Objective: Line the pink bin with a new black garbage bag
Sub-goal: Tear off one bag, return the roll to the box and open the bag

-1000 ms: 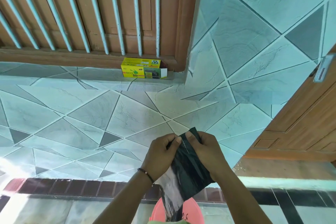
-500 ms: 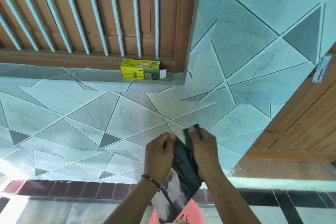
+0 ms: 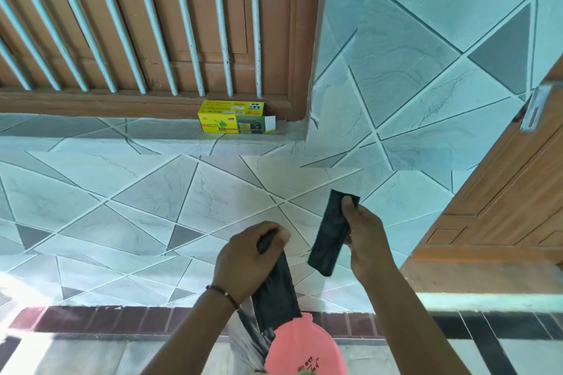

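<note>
My left hand [image 3: 246, 262] grips the top of a black garbage bag [image 3: 275, 298] that hangs down in front of the pink bin [image 3: 304, 350] at the bottom edge of the view. My right hand [image 3: 364, 237] pinches a separate folded strip of black bag material [image 3: 329, 240], held upright and apart from the left piece. A gap of tiled wall shows between the two pieces. Only the bin's upper part is visible, with dark writing on it.
A yellow garbage-bag box [image 3: 236, 117], its right flap open, sits on the tiled ledge under a barred wooden window [image 3: 152, 24]. A wooden door [image 3: 502, 192] stands ajar on the right. A dark brick border [image 3: 122, 318] runs along the floor.
My hands were together on one bundle of black plastic; now they have pulled apart. The right hand went up and right with a folded piece, and the left keeps the hanging bag.
</note>
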Demonstrator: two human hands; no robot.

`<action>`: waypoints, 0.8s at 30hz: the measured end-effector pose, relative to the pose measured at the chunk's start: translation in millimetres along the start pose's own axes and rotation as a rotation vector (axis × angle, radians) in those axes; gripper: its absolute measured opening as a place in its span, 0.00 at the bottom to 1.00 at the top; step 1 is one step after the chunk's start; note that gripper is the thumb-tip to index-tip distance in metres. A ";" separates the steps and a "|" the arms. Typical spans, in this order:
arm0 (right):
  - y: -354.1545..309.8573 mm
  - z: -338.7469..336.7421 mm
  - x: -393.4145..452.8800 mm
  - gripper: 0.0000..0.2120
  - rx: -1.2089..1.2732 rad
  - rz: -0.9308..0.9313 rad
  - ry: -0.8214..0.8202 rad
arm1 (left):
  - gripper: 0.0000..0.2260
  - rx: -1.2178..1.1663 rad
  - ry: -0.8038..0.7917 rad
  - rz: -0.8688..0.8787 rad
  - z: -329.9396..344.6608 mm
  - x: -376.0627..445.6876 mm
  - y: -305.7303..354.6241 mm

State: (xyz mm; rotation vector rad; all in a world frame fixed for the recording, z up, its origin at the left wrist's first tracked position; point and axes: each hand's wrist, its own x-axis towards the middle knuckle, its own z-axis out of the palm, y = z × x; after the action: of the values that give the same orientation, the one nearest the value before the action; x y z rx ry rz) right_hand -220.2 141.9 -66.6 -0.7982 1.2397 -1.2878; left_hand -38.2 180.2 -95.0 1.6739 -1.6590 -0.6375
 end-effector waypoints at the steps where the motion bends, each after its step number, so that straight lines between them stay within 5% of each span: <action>1: 0.9 2.4 -0.7 0.10 0.026 -0.015 -0.039 | 0.26 0.005 -0.062 0.006 2.6 -0.9 4.1; 5: 2.0 1.1 1.2 0.13 0.155 -0.021 -0.212 | 0.25 -0.351 -0.276 -0.109 12.8 -4.0 17.8; 12: 3.6 -19.3 8.8 0.17 0.225 0.025 -0.445 | 0.04 -0.901 -0.070 -0.308 -0.4 13.5 23.3; 24: -3.7 3.5 24.2 0.22 0.108 -0.093 -0.242 | 0.09 -0.747 0.108 -0.163 -17.8 43.0 16.2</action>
State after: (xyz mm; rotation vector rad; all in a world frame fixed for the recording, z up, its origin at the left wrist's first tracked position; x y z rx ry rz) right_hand -221.4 117.3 -67.6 -0.9131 0.9423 -1.2796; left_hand -32.6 140.7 -66.0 1.2582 -1.0168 -1.0653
